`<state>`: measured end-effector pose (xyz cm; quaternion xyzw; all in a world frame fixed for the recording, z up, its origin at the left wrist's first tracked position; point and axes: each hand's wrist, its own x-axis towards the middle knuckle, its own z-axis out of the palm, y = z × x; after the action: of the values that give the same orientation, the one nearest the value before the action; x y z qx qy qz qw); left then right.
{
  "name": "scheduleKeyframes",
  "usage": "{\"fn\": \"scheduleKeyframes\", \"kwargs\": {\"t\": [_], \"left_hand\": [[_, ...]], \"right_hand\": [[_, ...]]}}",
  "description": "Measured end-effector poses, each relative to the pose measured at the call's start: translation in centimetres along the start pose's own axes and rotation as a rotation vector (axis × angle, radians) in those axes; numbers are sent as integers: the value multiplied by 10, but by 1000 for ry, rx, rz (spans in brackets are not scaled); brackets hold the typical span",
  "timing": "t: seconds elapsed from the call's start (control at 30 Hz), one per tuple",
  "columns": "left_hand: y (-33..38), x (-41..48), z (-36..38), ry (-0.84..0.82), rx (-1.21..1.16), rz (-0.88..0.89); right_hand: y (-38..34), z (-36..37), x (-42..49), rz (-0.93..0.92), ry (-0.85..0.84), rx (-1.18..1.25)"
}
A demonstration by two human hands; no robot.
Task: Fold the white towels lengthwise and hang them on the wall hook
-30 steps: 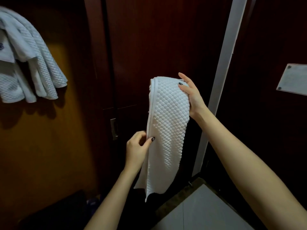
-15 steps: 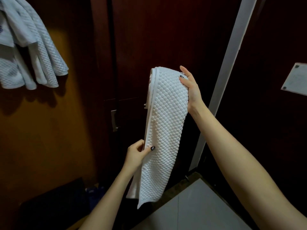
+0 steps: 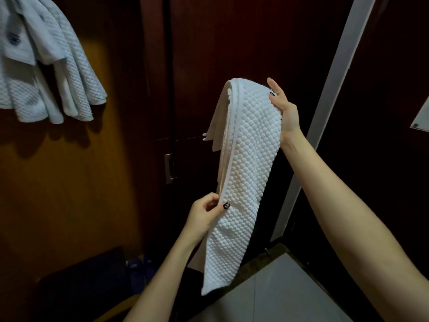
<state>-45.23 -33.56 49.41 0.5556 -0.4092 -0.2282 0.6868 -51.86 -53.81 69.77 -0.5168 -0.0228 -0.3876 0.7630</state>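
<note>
A long white towel (image 3: 246,163) hangs folded in front of a dark door (image 3: 232,43). The right hand (image 3: 284,110) holds it up high by the top right edge, with the grip tight on the cloth. The left hand (image 3: 204,213) is lower down, and its grip pinches the towel's left edge. More white towels (image 3: 46,66) hang on the wall at the far left. Blue slippers (image 3: 139,273) sit near the floor (image 3: 290,293).
</note>
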Motion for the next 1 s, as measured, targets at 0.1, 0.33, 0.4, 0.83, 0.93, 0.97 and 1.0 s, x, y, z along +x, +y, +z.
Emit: {"fn": "scheduleKeyframes", "kwargs": {"t": [0.1,0.33,0.4,0.83,0.93,0.97,1.0], "left_hand": [[-7,6,-2,87,179,35],[-10,8,0,-114,-45,-82],[-12,8,0,-95,-39,-85],[9,8,-60,30,320,36],[14,12,-63,83,553,77],[13,12,-64,73,626,101],[13,10,-66,51,714,138]], "right_hand": [[0,-2,1,37,-38,9],[4,-4,6,55,-61,17],[4,-5,8,52,-60,34],[14,-12,10,31,86,-62],[22,-14,12,33,119,-19],[25,-15,13,37,132,-7],[27,-15,15,42,145,2]]}}
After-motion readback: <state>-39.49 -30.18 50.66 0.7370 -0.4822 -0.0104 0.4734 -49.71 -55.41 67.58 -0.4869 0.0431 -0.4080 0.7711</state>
